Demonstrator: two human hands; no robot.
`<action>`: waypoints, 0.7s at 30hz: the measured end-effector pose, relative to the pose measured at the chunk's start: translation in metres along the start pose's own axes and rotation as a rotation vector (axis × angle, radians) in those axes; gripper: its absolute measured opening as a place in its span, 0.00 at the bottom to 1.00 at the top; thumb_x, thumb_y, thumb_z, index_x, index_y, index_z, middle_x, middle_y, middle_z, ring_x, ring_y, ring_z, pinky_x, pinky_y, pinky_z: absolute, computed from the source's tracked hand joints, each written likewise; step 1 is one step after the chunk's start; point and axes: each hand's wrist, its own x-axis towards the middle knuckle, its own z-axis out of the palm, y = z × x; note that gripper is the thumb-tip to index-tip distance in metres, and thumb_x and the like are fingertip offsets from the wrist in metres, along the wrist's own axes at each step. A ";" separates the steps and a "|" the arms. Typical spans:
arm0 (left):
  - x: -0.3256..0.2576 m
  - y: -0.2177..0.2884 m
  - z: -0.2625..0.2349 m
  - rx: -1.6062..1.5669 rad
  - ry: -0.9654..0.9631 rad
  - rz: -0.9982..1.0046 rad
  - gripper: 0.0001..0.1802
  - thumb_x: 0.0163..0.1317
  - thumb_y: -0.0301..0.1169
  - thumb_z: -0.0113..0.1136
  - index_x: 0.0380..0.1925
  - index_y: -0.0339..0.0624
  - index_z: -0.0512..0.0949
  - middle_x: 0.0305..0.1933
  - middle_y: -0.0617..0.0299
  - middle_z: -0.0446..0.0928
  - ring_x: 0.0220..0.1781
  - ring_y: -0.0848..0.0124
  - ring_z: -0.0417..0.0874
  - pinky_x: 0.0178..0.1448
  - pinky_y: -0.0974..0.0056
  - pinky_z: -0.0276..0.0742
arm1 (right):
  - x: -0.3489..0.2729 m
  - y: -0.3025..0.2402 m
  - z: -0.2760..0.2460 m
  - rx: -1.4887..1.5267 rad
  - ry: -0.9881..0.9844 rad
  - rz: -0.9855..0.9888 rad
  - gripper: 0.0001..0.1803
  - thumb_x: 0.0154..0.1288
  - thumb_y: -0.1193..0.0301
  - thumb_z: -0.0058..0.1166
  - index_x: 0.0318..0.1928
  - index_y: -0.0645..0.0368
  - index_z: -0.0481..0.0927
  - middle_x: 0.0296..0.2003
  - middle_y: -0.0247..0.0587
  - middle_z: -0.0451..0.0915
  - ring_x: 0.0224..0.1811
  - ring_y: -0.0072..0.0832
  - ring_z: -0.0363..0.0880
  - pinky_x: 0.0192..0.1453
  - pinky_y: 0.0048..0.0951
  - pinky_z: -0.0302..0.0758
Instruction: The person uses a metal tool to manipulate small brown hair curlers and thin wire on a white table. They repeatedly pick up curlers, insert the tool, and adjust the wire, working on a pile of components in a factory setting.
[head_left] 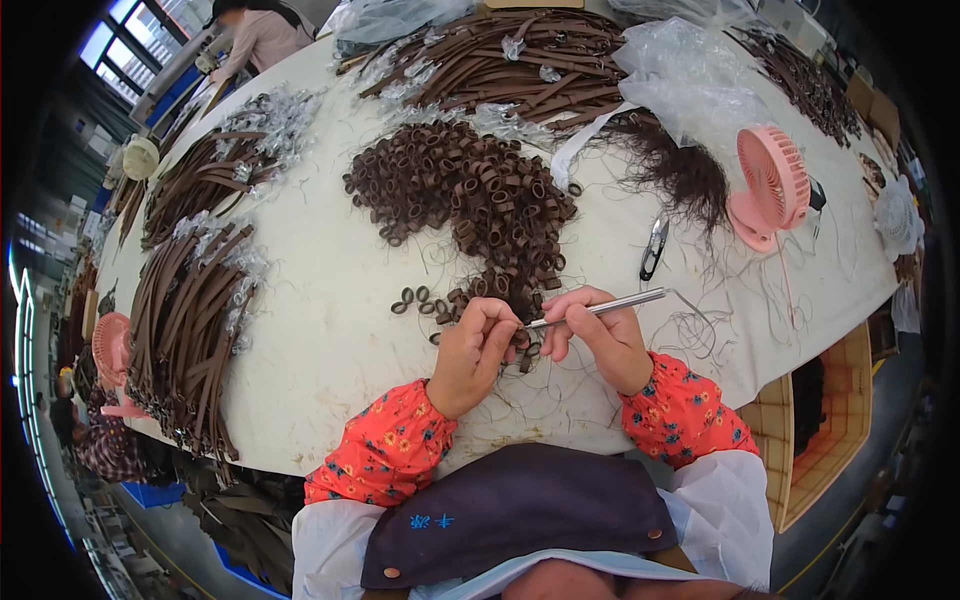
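Near the table's front edge, my left hand (470, 357) pinches a small brown strap loop (519, 338), mostly hidden by the fingertips. Between the thumb and fingers of my right hand (608, 342) is a slim silver pen-shaped tool (625, 301). Its tip meets the loop at my left fingertips; a thin cord or wire seems to trail from its other end. Just beyond both hands spreads a big heap of brown loops (490, 195), with a few loose ones (424, 294) left of it. Black thread snips (654, 250) lie beyond my right hand.
Brown straps (185, 330) with clear plastic wrap are piled on the left, and more straps (520, 65) at the back. A pink fan (770, 185) stands at the right beside a tangle of dark threads (680, 165). Another person (262, 40) sits at the far left.
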 end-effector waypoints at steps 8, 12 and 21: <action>0.001 -0.002 0.001 0.015 0.012 0.020 0.04 0.71 0.26 0.46 0.41 0.36 0.67 0.34 0.60 0.77 0.30 0.79 0.77 0.32 0.75 0.73 | -0.003 0.009 0.001 -0.157 0.108 -0.078 0.10 0.69 0.70 0.50 0.45 0.63 0.74 0.28 0.37 0.78 0.31 0.25 0.78 0.41 0.28 0.75; -0.001 -0.002 0.007 0.091 0.064 0.105 0.05 0.70 0.26 0.48 0.42 0.36 0.68 0.28 0.62 0.77 0.27 0.79 0.78 0.30 0.73 0.72 | 0.006 0.005 0.009 -0.855 0.046 -0.454 0.17 0.56 0.75 0.62 0.46 0.59 0.74 0.33 0.40 0.79 0.32 0.26 0.78 0.41 0.28 0.75; 0.001 0.002 0.011 -0.353 0.015 -0.019 0.10 0.69 0.25 0.50 0.47 0.34 0.67 0.36 0.57 0.79 0.35 0.74 0.81 0.36 0.71 0.76 | 0.005 0.015 0.004 -0.270 0.164 -0.111 0.17 0.60 0.81 0.57 0.48 0.59 0.69 0.40 0.35 0.76 0.38 0.18 0.74 0.42 0.21 0.74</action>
